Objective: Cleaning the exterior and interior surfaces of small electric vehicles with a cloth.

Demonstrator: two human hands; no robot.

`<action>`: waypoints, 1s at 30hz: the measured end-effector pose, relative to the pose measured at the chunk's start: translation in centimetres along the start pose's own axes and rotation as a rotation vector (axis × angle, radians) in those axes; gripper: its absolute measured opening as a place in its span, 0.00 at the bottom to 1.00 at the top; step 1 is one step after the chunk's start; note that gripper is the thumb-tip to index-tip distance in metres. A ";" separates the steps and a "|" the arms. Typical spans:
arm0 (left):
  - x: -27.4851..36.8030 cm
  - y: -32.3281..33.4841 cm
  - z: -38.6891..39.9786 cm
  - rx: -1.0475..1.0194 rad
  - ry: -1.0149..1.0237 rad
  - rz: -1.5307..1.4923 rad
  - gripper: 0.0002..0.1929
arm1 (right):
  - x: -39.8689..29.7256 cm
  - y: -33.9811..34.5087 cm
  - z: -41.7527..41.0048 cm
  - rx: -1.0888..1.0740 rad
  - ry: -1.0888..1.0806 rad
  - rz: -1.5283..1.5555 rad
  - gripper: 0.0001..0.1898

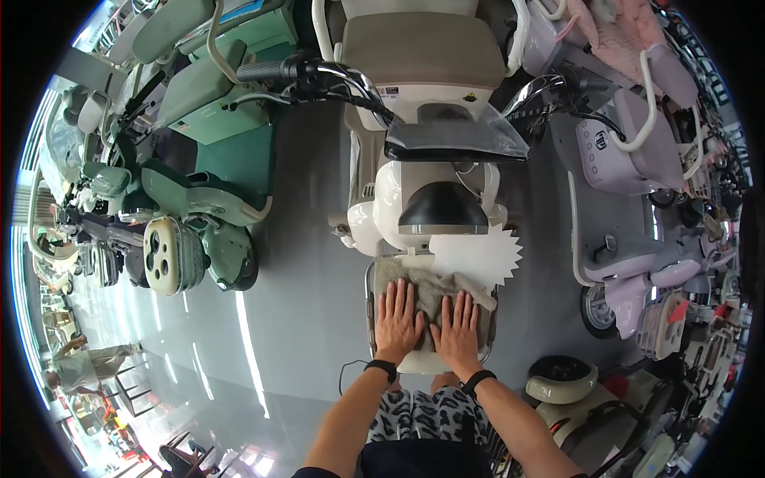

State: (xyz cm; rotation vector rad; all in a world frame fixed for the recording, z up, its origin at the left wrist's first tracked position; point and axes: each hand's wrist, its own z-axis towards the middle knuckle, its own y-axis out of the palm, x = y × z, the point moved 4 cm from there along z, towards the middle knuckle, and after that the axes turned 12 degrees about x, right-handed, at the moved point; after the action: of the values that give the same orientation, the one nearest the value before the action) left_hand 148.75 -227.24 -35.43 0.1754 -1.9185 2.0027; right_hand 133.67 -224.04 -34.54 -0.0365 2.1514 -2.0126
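A grey-brown cloth (421, 278) is spread over the front basket (369, 305) of a cream electric scooter. My left hand (396, 322) lies flat on the cloth's left half, palm down, fingers pointing away from me. Beside it, my right hand (459, 331) presses flat on the right half, fingers somewhat spread. Neither hand grips anything. Behind the cloth a white card with a jagged edge (478, 254) stands out from under the black headlight (443, 209). Part of the basket's cream front (418, 362) shows below my palms; the cloth covers most of the rest.
The scooter's left handlebar grip (260, 71) and clear-covered display (457, 134) rise beyond the basket. A green scooter (230, 257) stands to the left, a lilac one (633, 305) to the right. A cream scooter part (562, 382) is close at my lower right. A person (89, 364) is far left.
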 end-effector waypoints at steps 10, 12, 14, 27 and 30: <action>1.5 -0.6 -11.4 -0.287 0.144 0.018 0.31 | -3.4 1.3 -11.4 -0.354 -0.185 -0.038 0.36; 1.5 0.0 -13.3 -0.358 0.196 0.070 0.30 | -3.3 2.0 -12.3 -0.284 -0.169 0.043 0.36; 1.3 0.5 -14.5 -0.346 0.163 -0.001 0.29 | -3.0 2.8 -13.0 -0.281 -0.155 0.088 0.36; 1.0 2.0 -16.0 -0.320 0.155 -0.052 0.28 | -2.9 3.5 -13.2 -0.294 -0.158 0.076 0.36; 1.1 1.7 -15.9 -0.309 0.170 -0.038 0.29 | -3.0 2.9 -12.7 -0.299 -0.163 0.071 0.37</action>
State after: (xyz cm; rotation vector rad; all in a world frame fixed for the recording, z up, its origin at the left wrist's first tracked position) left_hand 149.66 -211.45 -37.79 -0.0382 -2.0637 1.6137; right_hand 134.89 -210.82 -36.31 -0.1585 2.2910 -1.5765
